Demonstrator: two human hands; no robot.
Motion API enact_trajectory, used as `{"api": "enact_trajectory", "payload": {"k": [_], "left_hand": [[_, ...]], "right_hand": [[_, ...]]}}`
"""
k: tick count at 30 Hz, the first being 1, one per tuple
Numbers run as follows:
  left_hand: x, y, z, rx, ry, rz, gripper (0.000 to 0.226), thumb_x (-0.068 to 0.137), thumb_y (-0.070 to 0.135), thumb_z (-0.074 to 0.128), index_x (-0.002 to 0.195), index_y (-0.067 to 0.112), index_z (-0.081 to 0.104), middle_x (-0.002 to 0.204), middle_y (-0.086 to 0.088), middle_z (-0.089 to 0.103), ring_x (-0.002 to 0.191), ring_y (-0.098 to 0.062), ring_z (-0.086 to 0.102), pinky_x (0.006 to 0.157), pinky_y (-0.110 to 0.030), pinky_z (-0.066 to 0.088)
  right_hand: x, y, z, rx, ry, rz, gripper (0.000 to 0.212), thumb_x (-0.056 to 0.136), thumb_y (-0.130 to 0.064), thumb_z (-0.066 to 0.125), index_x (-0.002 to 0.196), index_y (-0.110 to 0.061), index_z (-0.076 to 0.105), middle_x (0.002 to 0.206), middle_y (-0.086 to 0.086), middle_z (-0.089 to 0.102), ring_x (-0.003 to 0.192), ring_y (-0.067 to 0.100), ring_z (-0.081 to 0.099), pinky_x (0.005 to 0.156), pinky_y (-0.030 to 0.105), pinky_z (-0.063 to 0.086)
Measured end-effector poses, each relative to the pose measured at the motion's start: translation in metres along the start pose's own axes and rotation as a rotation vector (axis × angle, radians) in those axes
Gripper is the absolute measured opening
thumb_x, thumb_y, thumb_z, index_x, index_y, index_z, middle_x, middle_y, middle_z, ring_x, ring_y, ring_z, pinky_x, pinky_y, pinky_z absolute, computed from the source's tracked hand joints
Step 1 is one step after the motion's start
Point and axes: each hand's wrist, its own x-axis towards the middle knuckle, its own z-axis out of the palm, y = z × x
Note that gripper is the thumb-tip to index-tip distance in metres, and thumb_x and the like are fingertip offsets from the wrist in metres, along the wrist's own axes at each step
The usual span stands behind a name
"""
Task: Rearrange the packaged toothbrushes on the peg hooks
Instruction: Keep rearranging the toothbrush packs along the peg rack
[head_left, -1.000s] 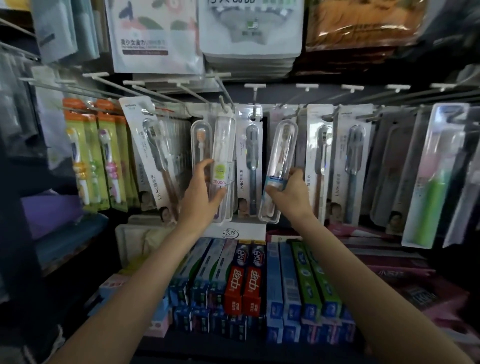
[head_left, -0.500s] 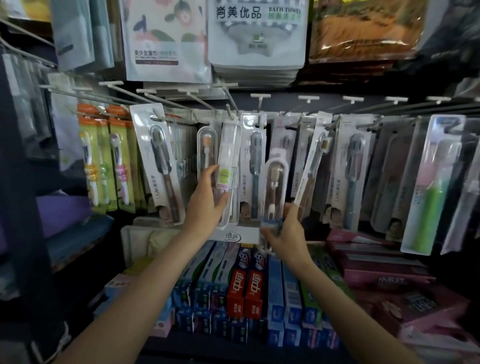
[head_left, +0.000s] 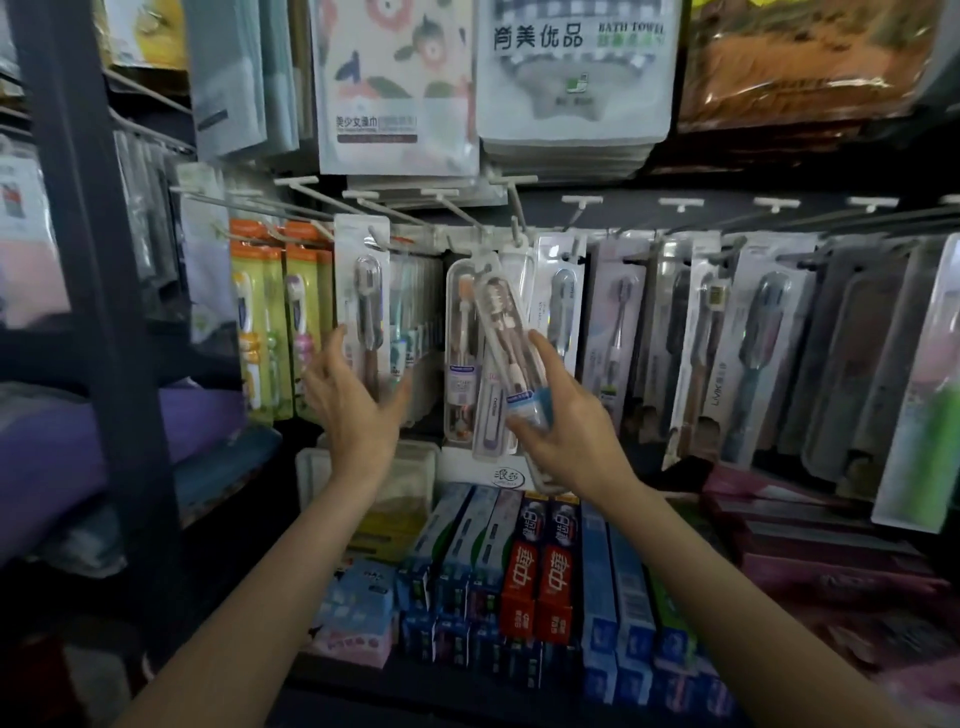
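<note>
A row of packaged toothbrushes hangs from white peg hooks (head_left: 575, 202) across the middle of the display. My right hand (head_left: 569, 434) grips the lower end of a clear toothbrush pack (head_left: 506, 343) with a blue label, tilted with its top up-left toward the hook area beside another clear pack (head_left: 461, 358). My left hand (head_left: 353, 402) is open with spread fingers, just below a hanging white-card toothbrush pack (head_left: 363, 291); it holds nothing. More grey and white packs (head_left: 758, 343) hang to the right.
Bagged towels (head_left: 571, 73) hang above the hooks. Toothpaste boxes (head_left: 535, 566) fill the shelf below my arms. A dark upright post (head_left: 98, 291) stands at the left, with orange and green children's toothbrush packs (head_left: 283, 327) beside it. A large green-handled pack (head_left: 924, 410) hangs at the far right.
My right hand has carried the clear pack left and up, in front of the centre hooks. My left hand has let go of the clear pack it touched and moved left, opening.
</note>
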Motion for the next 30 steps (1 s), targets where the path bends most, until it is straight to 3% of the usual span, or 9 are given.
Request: {"api": "enact_trajectory", "payload": {"k": [3, 5, 8, 12, 15, 18, 23, 30], "left_hand": [[0.01, -0.013, 0.003, -0.008, -0.038, -0.037, 0.085, 0.08, 0.023, 0.07, 0.144, 0.015, 0.016, 0.148, -0.011, 0.024, 0.137, -0.026, 0.023, 0.109, -0.04, 0.025], [0.015, -0.019, 0.005, -0.02, -0.07, -0.039, 0.086, 0.08, 0.024, 0.07, 0.145, 0.016, 0.015, 0.148, -0.01, 0.029, 0.136, -0.025, 0.028, 0.11, -0.043, 0.028], [0.018, -0.024, 0.008, -0.022, -0.102, -0.024, 0.082, 0.079, 0.028, 0.071, 0.143, 0.018, 0.021, 0.141, -0.011, 0.04, 0.128, -0.026, 0.04, 0.101, -0.05, 0.039], [0.017, -0.031, 0.006, -0.025, -0.098, 0.038, 0.075, 0.077, 0.027, 0.072, 0.138, 0.022, 0.028, 0.137, -0.009, 0.042, 0.123, -0.026, 0.044, 0.096, -0.051, 0.042], [0.018, -0.034, 0.005, -0.036, -0.095, 0.047, 0.073, 0.078, 0.024, 0.072, 0.137, 0.026, 0.028, 0.142, -0.009, 0.037, 0.126, -0.027, 0.04, 0.098, -0.052, 0.04], [0.016, -0.034, 0.006, -0.039, -0.089, 0.055, 0.072, 0.077, 0.024, 0.072, 0.134, 0.032, 0.027, 0.142, -0.011, 0.035, 0.127, -0.029, 0.039, 0.099, -0.053, 0.039], [0.017, -0.033, 0.004, -0.045, -0.096, 0.018, 0.072, 0.076, 0.027, 0.072, 0.13, 0.039, 0.025, 0.137, -0.012, 0.04, 0.124, -0.031, 0.042, 0.096, -0.055, 0.041], [0.013, -0.029, -0.006, 0.029, -0.096, 0.077, 0.075, 0.076, 0.02, 0.073, 0.137, 0.022, 0.03, 0.133, -0.011, 0.043, 0.123, -0.029, 0.04, 0.098, -0.052, 0.038]], "right_hand": [[0.011, -0.007, 0.001, 0.064, 0.033, 0.039, 0.084, 0.086, -0.024, 0.063, 0.148, -0.027, 0.007, 0.079, -0.008, 0.038, 0.052, 0.0, 0.035, 0.048, 0.02, 0.031], [0.02, -0.013, 0.003, 0.098, 0.043, 0.06, 0.084, 0.085, -0.025, 0.065, 0.148, -0.025, 0.009, 0.076, -0.006, 0.043, 0.052, 0.002, 0.039, 0.049, 0.021, 0.033], [0.03, -0.022, 0.009, 0.146, 0.018, 0.096, 0.083, 0.084, -0.024, 0.066, 0.147, -0.025, 0.012, 0.067, -0.003, 0.049, 0.052, 0.009, 0.045, 0.048, 0.021, 0.035], [0.032, -0.023, 0.011, 0.122, -0.039, 0.103, 0.084, 0.087, -0.023, 0.063, 0.148, -0.026, 0.005, 0.063, -0.006, 0.042, 0.051, 0.007, 0.041, 0.047, 0.016, 0.03], [0.033, -0.021, 0.006, 0.042, -0.065, 0.08, 0.085, 0.087, -0.022, 0.062, 0.149, -0.026, 0.004, 0.093, 0.004, 0.058, 0.065, 0.011, 0.047, 0.058, 0.021, 0.037], [0.035, -0.018, 0.002, -0.031, -0.079, 0.043, 0.084, 0.087, -0.02, 0.061, 0.149, -0.024, 0.003, 0.128, 0.011, 0.051, 0.084, 0.019, 0.054, 0.068, 0.029, 0.044], [0.04, -0.014, -0.005, -0.118, -0.135, 0.024, 0.084, 0.089, -0.02, 0.059, 0.149, -0.023, -0.001, 0.132, 0.011, 0.049, 0.1, 0.025, 0.055, 0.068, 0.027, 0.039], [0.031, -0.025, 0.021, -0.147, -0.118, 0.038, 0.091, 0.09, -0.025, 0.058, 0.147, -0.022, -0.012, 0.147, 0.012, 0.031, 0.104, 0.031, 0.058, 0.078, 0.038, 0.048]]}}
